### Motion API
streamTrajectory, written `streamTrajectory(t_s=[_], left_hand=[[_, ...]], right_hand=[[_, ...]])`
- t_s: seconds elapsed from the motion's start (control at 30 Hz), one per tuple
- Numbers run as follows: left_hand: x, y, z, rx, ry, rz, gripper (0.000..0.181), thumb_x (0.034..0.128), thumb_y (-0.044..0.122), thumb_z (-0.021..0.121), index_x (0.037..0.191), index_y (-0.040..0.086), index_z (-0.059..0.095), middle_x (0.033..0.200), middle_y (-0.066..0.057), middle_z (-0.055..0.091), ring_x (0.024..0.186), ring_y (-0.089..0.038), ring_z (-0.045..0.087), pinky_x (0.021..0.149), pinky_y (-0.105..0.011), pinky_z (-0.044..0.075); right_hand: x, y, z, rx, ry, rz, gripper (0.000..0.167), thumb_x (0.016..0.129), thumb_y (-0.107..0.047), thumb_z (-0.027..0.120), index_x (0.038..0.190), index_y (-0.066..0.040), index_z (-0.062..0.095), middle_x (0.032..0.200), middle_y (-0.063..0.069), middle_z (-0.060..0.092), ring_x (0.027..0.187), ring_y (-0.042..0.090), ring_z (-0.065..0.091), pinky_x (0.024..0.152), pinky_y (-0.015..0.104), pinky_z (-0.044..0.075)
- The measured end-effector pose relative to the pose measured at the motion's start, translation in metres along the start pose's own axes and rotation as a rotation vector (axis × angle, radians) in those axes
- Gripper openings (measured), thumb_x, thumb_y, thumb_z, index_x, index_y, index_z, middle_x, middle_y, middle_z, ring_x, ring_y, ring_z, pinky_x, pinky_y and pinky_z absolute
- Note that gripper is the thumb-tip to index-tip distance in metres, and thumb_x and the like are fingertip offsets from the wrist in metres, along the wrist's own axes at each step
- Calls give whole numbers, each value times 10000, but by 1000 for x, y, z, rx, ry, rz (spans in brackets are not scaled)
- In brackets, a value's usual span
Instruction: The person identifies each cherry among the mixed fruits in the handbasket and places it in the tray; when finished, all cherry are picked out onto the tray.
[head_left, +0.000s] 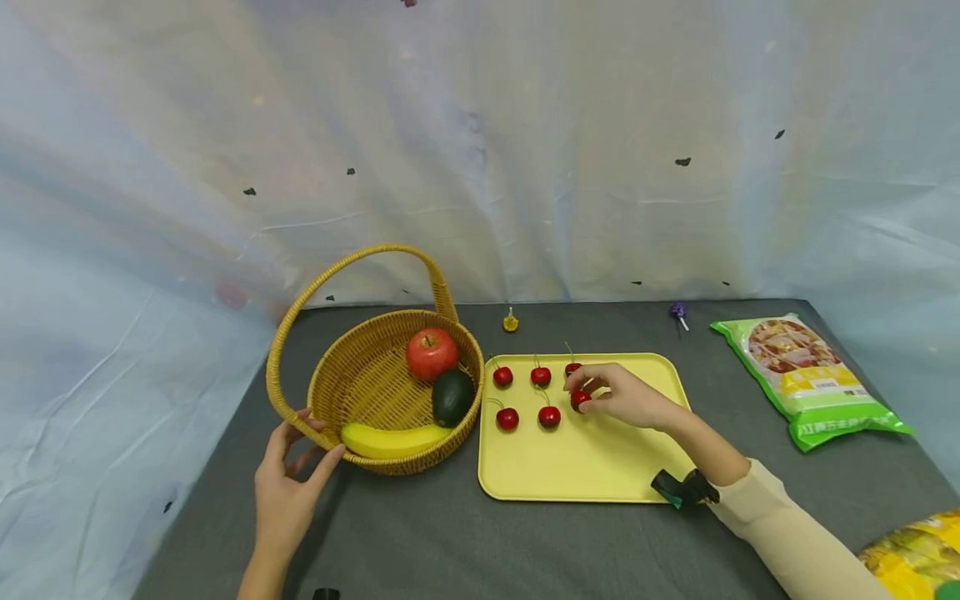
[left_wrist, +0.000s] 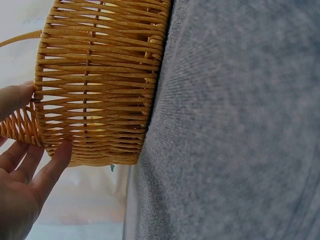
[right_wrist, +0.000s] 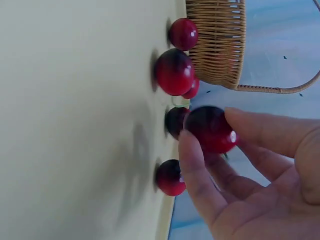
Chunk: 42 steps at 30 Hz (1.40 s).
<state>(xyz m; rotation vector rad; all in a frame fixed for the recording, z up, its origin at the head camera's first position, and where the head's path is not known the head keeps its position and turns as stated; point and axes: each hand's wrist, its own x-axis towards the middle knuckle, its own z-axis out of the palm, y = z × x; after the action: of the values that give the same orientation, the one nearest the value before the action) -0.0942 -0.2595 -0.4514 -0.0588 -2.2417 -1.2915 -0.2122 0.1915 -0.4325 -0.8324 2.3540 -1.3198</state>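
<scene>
My left hand (head_left: 288,492) grips the rim of a wicker basket (head_left: 360,342) near the foot of its handle, fingers (left_wrist: 52,165) against the weave. Inside the basket lie a red apple (head_left: 432,354), a dark green avocado (head_left: 453,398) and a yellow banana (head_left: 393,441). Between thumb and fingers, my right hand (head_left: 618,396) pinches a dark red cherry (right_wrist: 211,129) just above a yellow tray (head_left: 577,467). Several other cherries (head_left: 549,417) sit in two rows on the tray, one (head_left: 572,367) partly behind the right hand.
A green and white food bag (head_left: 813,375) lies right of the tray, and a yellow bag (head_left: 918,554) shows at the lower right corner. Behind the tray are a yellow lollipop (head_left: 511,322) and a purple lollipop (head_left: 678,312). A pale curtain (head_left: 480,150) hangs behind the table.
</scene>
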Motion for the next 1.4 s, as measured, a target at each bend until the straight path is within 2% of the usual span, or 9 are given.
streamTrajectory(t_s=[0.13,0.27,0.5,0.73,0.83,1.0,1.17,1.3,1.4], left_hand=[[0,18,-1,-12,-3,22,635,794,-174,744,1369,-80,492,1146,-223,595,1124,-135,556,853,-122,538],[1,25,-1,-19,-6,42,625,796,-182,736,1364,-84,495,1132,-251,584,1114,-132,559,850,-115,535],[0,-2,0,-2,1,12,666,787,-159,761,1387,-45,495,1158,-187,604,1125,-134,558,839,-108,535],[1,6,-1,-13,-9,16,653,792,-159,757,1380,-59,492,1155,-200,601,1124,-145,561,853,-120,538],[1,-9,-1,-29,-12,17,685,785,-143,772,1400,-13,497,1166,-156,605,1135,-121,554,854,-116,535],[1,-11,-1,-27,-10,17,690,781,-139,779,1398,-8,500,1163,-146,608,1130,-120,555,845,-115,538],[1,0,0,-12,-2,24,663,778,-171,761,1375,-62,493,1150,-185,605,1117,-139,559,843,-111,536],[1,18,0,-15,2,26,638,787,-180,747,1364,-82,493,1137,-215,599,1110,-128,559,843,-110,535],[1,16,0,-15,6,19,641,787,-177,748,1367,-72,496,1135,-210,600,1113,-120,561,840,-116,539]], right_hand=[[-3,7,1,16,-47,30,226,921,48,651,1147,58,662,1174,194,648,1109,373,580,883,411,563],[-5,15,4,1,-64,37,221,919,55,647,1139,59,671,1163,184,656,1092,349,588,873,383,571],[-7,16,7,-79,-34,28,208,876,73,679,1080,36,691,1104,161,633,974,272,570,805,327,569],[-12,13,5,-172,21,41,249,855,17,738,1097,26,680,1048,128,593,888,247,553,749,332,549],[-13,14,5,-185,32,50,243,847,15,751,1080,19,682,1034,122,579,877,238,557,735,316,546],[-11,13,5,-186,-12,30,240,835,58,735,1067,6,702,1061,124,566,863,212,536,735,304,535],[-7,10,7,-201,-76,-3,270,823,55,754,1080,-3,698,1106,136,526,836,203,490,696,266,484],[-6,9,9,-232,-68,1,288,828,0,788,1098,-4,689,1134,153,511,833,212,485,691,262,454],[-6,7,10,-258,-44,18,293,832,14,772,1111,-5,686,1173,161,508,866,220,519,720,274,478]])
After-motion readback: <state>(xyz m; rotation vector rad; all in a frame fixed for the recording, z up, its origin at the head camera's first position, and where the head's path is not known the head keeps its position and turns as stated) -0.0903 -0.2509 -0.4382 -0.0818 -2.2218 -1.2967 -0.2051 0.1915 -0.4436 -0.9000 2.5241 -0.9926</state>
